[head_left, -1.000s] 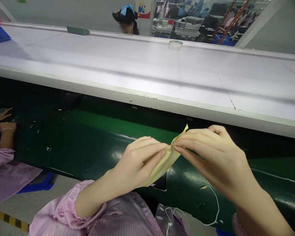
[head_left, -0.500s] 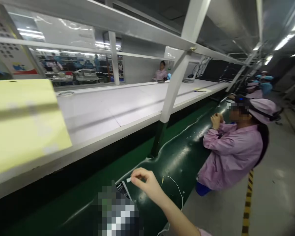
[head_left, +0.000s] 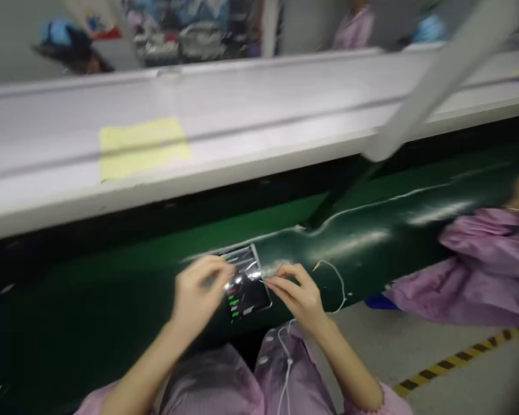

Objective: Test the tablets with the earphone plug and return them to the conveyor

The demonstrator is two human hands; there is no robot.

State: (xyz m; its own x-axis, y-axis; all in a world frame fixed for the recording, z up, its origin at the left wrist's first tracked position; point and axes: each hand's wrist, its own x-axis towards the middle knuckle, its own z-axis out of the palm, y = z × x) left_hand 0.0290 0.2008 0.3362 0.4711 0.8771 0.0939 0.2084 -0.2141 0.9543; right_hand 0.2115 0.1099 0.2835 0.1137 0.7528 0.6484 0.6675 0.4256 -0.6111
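Note:
A flat, dark, glossy panel [head_left: 253,291] with a pale rim lies on the green work surface in front of my lap. Small green and red marks show along its left part. My left hand [head_left: 199,294] is over the panel's left side, thumb and fingertips pressed together; what they hold, if anything, is too blurred to make out. At the panel's right edge, my right hand [head_left: 299,295] pinches a small, thin white strip [head_left: 263,281] between thumb and fingers.
A white cord [head_left: 341,282] lies right of my right hand, and another white cord [head_left: 289,363] hangs over my lap. Beyond stands a white shelf [head_left: 259,127] with a yellow sheet [head_left: 142,147] and a slanted post [head_left: 436,80]. A co-worker's pink sleeve [head_left: 488,236] is at right.
My view has swung left and down towards my lap. Both hands now show at the panel; earlier only one was visible, pinching a small white piece. The co-worker has shifted towards the right edge.

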